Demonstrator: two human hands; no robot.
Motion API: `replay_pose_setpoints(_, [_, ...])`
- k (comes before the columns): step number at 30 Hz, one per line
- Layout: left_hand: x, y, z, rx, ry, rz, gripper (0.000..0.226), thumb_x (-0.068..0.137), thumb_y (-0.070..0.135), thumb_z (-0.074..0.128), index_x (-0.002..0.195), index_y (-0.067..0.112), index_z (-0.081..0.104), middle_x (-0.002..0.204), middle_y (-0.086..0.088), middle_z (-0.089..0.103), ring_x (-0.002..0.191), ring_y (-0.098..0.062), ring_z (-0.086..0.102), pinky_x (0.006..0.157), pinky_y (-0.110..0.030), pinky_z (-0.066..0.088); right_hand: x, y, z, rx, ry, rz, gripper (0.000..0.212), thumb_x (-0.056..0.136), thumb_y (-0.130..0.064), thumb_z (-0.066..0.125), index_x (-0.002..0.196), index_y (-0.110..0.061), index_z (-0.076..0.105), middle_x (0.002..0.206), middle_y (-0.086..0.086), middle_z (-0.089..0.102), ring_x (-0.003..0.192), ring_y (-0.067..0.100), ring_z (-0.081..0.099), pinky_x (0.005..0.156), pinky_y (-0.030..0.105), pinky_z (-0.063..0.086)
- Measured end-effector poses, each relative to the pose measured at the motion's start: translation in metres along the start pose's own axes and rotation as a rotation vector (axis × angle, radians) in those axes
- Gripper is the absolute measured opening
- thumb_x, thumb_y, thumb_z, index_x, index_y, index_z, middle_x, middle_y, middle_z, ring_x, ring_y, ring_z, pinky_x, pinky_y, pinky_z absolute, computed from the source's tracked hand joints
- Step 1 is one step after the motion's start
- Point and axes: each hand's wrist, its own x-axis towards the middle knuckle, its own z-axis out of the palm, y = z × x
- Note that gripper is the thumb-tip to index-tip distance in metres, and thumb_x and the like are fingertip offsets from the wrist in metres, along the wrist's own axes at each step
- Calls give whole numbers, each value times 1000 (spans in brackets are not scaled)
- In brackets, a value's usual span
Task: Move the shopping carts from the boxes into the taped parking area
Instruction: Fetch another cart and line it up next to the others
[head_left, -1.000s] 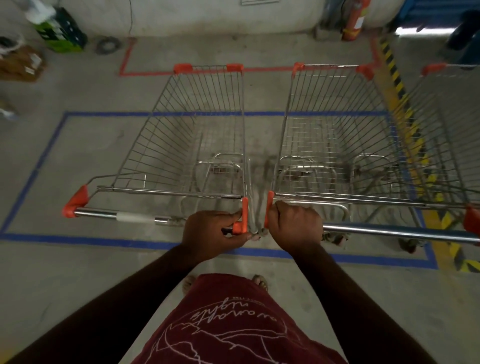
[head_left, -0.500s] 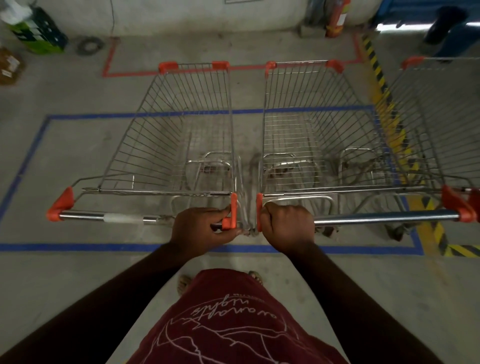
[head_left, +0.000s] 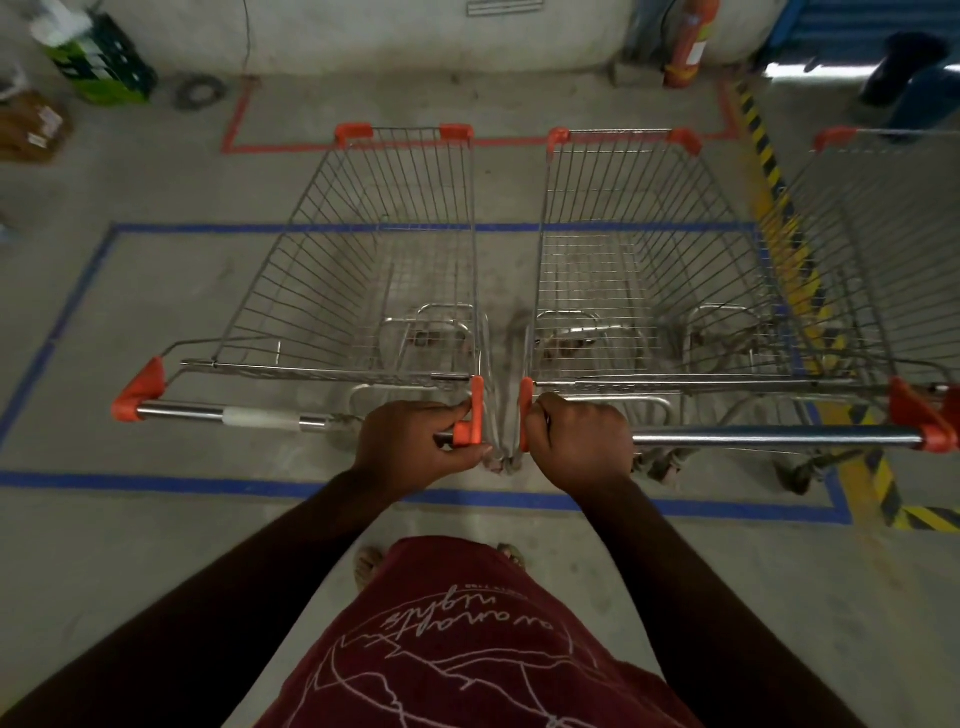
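Two wire shopping carts sit side by side in the mid frame, nearly touching at their inner orange handle caps. The left hand (head_left: 410, 447) is curled round the right end of the left cart's handle bar (head_left: 234, 415), thumb against the orange end cap (head_left: 470, 415). The right hand (head_left: 579, 441) is fisted round the left end of the right cart's handle bar (head_left: 769, 435). Left cart (head_left: 363, 270) & right cart (head_left: 639, 270) both stand w/ baskets over the blue taped rectangle (head_left: 156, 480) on the concrete floor (head_left: 130, 561); the near blue line runs just below the hands, the far one crosses behind the baskets. A third cart (head_left: 883, 249) is at the right edge, over the yellow-black hazard stripe (head_left: 779, 208). Red tape outline (head_left: 234, 119) lies beyond the carts, upper centre. Red fire extinguisher (head_left: 685, 47) stands against the wall, top right; green crate (head_left: 104, 62) & cardboard box (head_left: 31, 130) upper left. Person's maroon printed shirt (head_left: 457, 649) fills the bottom centre, sandalled toes just above it.
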Motion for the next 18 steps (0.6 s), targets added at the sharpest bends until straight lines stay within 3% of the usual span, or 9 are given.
replay_pose_setpoints(6, [6, 2, -3, -44, -30, 3, 45, 75, 68, 78, 111, 39, 77, 78, 14, 74, 72, -1, 69, 66, -26, 54, 5, -5, 1, -34, -16, 76, 48, 100, -43, 45, 63, -17, 61, 49, 6, 57, 43, 34, 57, 51, 28, 31])
replay_pose_setpoints(9, [10, 2, -7, -25, -49, 15, 42, 76, 65, 80, 109, 38, 78, 80, 15, 74, 73, 4, 65, 68, -6, 41, 4, 0, -1, 43, -23, 29, 43, 100, -44, 49, 68, -19, 63, 52, 2, 59, 48, 30, 60, 53, 27, 30])
replay_pose_setpoints(11, [9, 2, -9, -12, -46, 18, 47, 74, 63, 83, 114, 39, 77, 86, 16, 76, 77, 3, 66, 70, 1, 32, 2, 9, -3, 168, -6, -64, 35, 97, -43, 52, 71, -22, 64, 55, -2, 61, 51, 26, 62, 59, 30, 37])
replay_pose_setpoints(13, [8, 0, -11, -2, -42, 22, 54, 73, 66, 82, 118, 39, 76, 90, 16, 77, 82, -1, 70, 70, -1, 33, -6, 19, -8, 214, -8, -151, 28, 97, -46, 58, 82, -27, 72, 67, -9, 70, 63, 18, 66, 81, 38, 47])
replay_pose_setpoints(15, [9, -1, -11, 4, -42, 19, 58, 72, 74, 74, 118, 38, 76, 89, 16, 77, 82, -3, 71, 68, -7, 37, -18, 25, -8, 137, -11, -160, 28, 98, -55, 59, 103, -32, 75, 85, -12, 76, 81, 14, 68, 100, 46, 43])
replay_pose_setpoints(18, [12, 1, -10, -25, -46, 19, 63, 71, 79, 66, 117, 37, 77, 88, 14, 78, 79, -7, 73, 67, -17, 49, -27, 25, -1, 66, -27, -110, 37, 101, -61, 52, 119, -36, 72, 99, -12, 77, 93, 16, 67, 105, 49, 38])
